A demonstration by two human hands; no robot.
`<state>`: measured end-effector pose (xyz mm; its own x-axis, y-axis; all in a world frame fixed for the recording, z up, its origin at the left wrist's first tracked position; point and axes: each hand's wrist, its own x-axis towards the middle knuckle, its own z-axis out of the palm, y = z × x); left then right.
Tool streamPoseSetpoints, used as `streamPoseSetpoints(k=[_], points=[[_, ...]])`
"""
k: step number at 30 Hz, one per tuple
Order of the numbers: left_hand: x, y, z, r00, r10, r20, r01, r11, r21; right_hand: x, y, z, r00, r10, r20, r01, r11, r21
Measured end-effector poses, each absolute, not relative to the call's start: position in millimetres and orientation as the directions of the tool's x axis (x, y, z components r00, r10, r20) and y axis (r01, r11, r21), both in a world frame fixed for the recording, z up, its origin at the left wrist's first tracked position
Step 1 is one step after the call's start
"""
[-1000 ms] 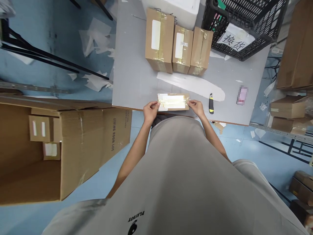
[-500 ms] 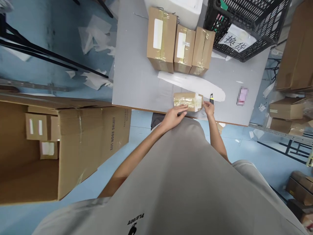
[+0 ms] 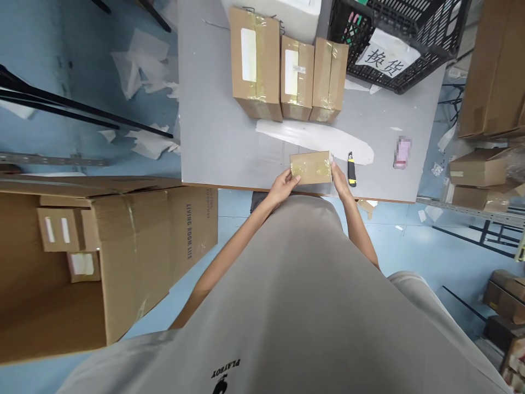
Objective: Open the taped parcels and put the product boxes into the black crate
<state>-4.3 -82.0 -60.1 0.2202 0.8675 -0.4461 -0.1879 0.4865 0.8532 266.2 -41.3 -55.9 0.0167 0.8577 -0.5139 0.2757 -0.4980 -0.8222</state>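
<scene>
Between my hands is a small cardboard box (image 3: 310, 167) with shiny tape across it, near the table's front edge. My left hand (image 3: 284, 185) grips its left end, the thumb on the near corner. At the right end, my right hand (image 3: 339, 179) is closed on the side, where a bit of white shows. Just right of that hand lies a black and yellow box cutter (image 3: 351, 169) on the table, apart from the fingers. A long white paper strip (image 3: 315, 139) lies behind the small box.
Three taped cartons (image 3: 256, 60) stand at the back of the grey table (image 3: 213, 120). Right of them sits a black plastic crate (image 3: 394, 49) with a paper sign. A pink pixelated item (image 3: 402, 152) lies at the right. A large open carton (image 3: 135, 257) stands at the left.
The small box has been turned so its white label no longer faces up. My left hand went from resting on it to gripping its end. My right hand has moved away from the box cutter.
</scene>
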Motion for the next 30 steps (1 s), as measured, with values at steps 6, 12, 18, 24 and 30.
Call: streamPoseSetpoints(k=[6, 12, 18, 24, 30], points=[[-59.2, -92.8, -47.8, 0.010, 0.902, -0.432, -0.096, 0.431, 0.897, 215.5, -35.3, -48.9, -0.275, 0.771, -0.575, 0.152, -0.556, -0.817], [-108.2, -97.0, -50.1, -0.085, 0.879, -0.469, -0.056, 0.466, 0.883, 185.1, -30.3, -58.1, -0.497, 0.613, -0.614, 0.179, -0.620, -0.764], [-106.8, -96.8, -54.1, -0.121, 0.874, -0.471, -0.028, 0.471, 0.882, 189.0, -27.1, -56.8, -0.483, 0.602, -0.636, 0.190, -0.637, -0.747], [-97.8, -95.1, -69.4, -0.213, 0.783, -0.584, -0.096, 0.578, 0.810, 210.0, -28.3, -46.8, -0.378, 0.674, -0.634, 0.180, -0.619, -0.765], [-80.0, -75.2, -101.1, -0.256, 0.666, -0.701, -0.115, 0.699, 0.706, 247.1, -37.2, -51.1, -0.176, 0.732, -0.658, 0.157, -0.639, -0.753]])
